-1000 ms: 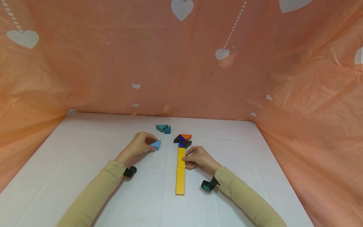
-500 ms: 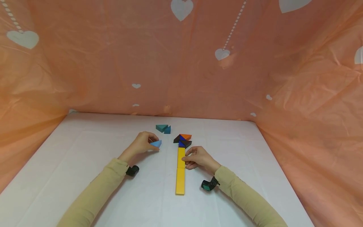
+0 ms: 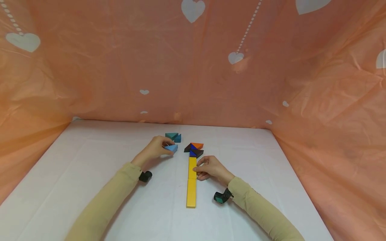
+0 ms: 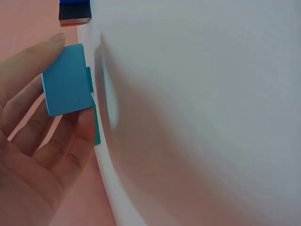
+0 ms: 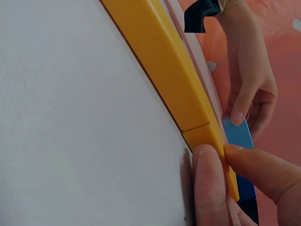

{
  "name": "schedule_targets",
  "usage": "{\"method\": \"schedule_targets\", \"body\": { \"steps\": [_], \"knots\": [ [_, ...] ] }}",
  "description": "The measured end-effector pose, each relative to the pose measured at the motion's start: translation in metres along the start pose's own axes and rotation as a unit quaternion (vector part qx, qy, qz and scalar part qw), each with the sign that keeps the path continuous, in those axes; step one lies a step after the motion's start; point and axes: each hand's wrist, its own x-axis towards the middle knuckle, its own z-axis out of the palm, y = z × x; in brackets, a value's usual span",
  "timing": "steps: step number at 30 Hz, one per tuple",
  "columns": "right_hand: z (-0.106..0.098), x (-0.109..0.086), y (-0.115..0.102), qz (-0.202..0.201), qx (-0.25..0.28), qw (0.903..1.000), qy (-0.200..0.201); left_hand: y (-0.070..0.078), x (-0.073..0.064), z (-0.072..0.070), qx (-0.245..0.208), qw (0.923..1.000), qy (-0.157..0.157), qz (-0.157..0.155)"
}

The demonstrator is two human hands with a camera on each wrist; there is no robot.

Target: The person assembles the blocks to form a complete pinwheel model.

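Observation:
My left hand (image 3: 154, 147) pinches a light-blue triangular block (image 3: 171, 148) between thumb and fingers, left of the yellow row and near the teal pieces. A flat side of this light-blue block (image 4: 68, 80) faces the left wrist camera, the thumb at its upper edge and fingers behind. My right hand (image 3: 213, 168) is at the right side of the far yellow block (image 3: 192, 164), thumb on its top edge and a fingertip along its side. End to end with it lies a longer yellow block (image 3: 191, 195), their seam visible in the right wrist view.
Past the yellow row sit dark-blue (image 3: 192, 153), black (image 3: 197, 153) and orange (image 3: 197, 145) triangular blocks, grouped together. Farther back left are a teal triangular block (image 3: 171, 135) and a small blue one (image 3: 178, 138). An orange curtain (image 3: 193, 73) surrounds the white tabletop (image 3: 256, 160).
My left hand has carried the light-blue block to the right and farther away, toward the coloured triangles. The right hand stays in place on the yellow block.

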Motion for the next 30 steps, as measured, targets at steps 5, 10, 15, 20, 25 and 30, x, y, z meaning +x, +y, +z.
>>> {"method": "schedule_targets", "body": {
  "steps": [5,10,15,20,25,30],
  "knots": [
    [0.0,0.001,0.0,-0.002,0.004,1.0,-0.002,0.002,0.012,0.007,0.016,0.9998,-0.003,0.013],
    [0.0,0.002,0.002,-0.006,0.0,1.0,-0.002,0.004,0.02,0.012,0.027,0.9995,0.0,0.018],
    [0.0,0.001,0.002,-0.009,0.005,0.9999,-0.005,0.003,0.024,0.015,0.037,0.9987,0.003,0.033],
    [0.0,-0.001,0.002,-0.006,0.011,0.9999,-0.008,0.002,0.026,0.018,0.036,0.9985,0.007,0.042],
    [0.0,-0.002,0.0,-0.01,0.012,0.9999,-0.007,0.003,0.03,0.02,0.017,0.9987,0.008,0.048],
    [0.0,-0.002,-0.001,-0.003,0.014,0.9999,-0.006,0.004,0.033,0.02,0.001,0.9991,0.012,0.04]
  ]
}}
